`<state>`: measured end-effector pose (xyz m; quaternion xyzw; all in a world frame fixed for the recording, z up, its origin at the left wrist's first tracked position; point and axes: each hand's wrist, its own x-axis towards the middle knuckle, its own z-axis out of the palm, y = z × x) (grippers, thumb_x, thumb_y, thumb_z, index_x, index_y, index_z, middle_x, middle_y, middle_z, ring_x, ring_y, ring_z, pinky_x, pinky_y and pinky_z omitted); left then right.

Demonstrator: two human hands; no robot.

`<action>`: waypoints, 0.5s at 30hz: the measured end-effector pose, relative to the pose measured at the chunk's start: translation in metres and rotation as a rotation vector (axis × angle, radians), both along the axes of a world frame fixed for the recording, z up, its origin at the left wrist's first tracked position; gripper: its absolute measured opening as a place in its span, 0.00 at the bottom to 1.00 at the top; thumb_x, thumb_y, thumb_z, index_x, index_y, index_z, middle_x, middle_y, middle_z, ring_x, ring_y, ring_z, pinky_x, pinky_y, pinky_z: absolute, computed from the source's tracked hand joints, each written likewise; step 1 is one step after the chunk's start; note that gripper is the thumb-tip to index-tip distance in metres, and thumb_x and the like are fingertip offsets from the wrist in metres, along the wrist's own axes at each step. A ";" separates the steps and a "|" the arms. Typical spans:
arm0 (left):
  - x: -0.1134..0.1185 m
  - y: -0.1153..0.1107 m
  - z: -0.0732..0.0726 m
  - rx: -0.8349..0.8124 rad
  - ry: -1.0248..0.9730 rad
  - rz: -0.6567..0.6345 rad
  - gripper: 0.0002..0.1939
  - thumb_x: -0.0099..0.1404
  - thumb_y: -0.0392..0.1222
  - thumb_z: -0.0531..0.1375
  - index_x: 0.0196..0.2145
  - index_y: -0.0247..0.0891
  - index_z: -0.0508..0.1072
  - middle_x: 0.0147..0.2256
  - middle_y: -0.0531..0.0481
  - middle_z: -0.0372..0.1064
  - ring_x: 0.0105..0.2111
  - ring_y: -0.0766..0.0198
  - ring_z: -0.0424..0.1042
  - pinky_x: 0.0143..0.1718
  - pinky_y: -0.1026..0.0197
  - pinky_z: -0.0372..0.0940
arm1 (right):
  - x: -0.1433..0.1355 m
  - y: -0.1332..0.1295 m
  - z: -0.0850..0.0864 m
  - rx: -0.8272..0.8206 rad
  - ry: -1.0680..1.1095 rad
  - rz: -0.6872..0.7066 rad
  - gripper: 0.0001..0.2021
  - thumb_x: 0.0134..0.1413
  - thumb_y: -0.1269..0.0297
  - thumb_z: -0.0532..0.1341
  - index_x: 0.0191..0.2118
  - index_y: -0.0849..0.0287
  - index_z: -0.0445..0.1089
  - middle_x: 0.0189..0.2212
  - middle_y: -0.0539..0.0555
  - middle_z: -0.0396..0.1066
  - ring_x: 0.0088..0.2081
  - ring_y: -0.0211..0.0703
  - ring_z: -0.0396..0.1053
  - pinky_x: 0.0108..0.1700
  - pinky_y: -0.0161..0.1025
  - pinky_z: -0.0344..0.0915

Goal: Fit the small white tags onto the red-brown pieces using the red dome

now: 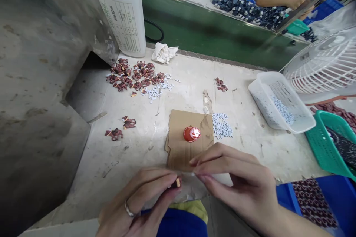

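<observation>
My left hand (pixel 144 200) is closed around a small brown figurine (pixel 178 182) with a tan part; most of it is hidden by the fingers. My right hand (pixel 236 177) pinches a tiny whitish piece (pixel 193 174) between thumb and fingertips, a short gap from the figurine. Just beyond the hands lies a piece of brown cardboard (pixel 178 152), and a small red container (pixel 188 134) with a whitish-smeared top stands on it. Many pale blue-white bits (pixel 222 126) are spread beside the cardboard's right edge.
Brown figurines (pixel 139 74) lie at back left near a large white bottle (pixel 122 14) and crumpled cloth (pixel 164 52). To the right are a white basket (pixel 280 103), a green basket (pixel 322 140), a fan (pixel 328 59) and a blue tray (pixel 333 200). Co-workers' hands work beyond the green divider (pixel 194 29).
</observation>
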<state>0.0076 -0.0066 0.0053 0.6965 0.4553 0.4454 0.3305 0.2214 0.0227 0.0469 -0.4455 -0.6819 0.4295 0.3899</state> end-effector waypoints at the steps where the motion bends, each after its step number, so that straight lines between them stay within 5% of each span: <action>1: 0.001 0.000 -0.001 -0.005 -0.011 0.008 0.18 0.63 0.22 0.64 0.47 0.36 0.74 0.43 0.53 0.76 0.44 0.72 0.78 0.44 0.71 0.76 | -0.003 -0.002 -0.001 -0.010 0.018 0.006 0.11 0.59 0.80 0.66 0.43 0.59 0.79 0.40 0.53 0.80 0.43 0.38 0.78 0.44 0.33 0.77; 15: 0.004 0.005 -0.001 0.051 -0.035 0.038 0.15 0.63 0.21 0.63 0.44 0.35 0.75 0.41 0.55 0.77 0.41 0.77 0.77 0.43 0.75 0.74 | -0.012 -0.002 -0.006 -0.062 0.081 0.042 0.11 0.61 0.78 0.65 0.46 0.59 0.80 0.39 0.56 0.79 0.41 0.39 0.79 0.43 0.33 0.77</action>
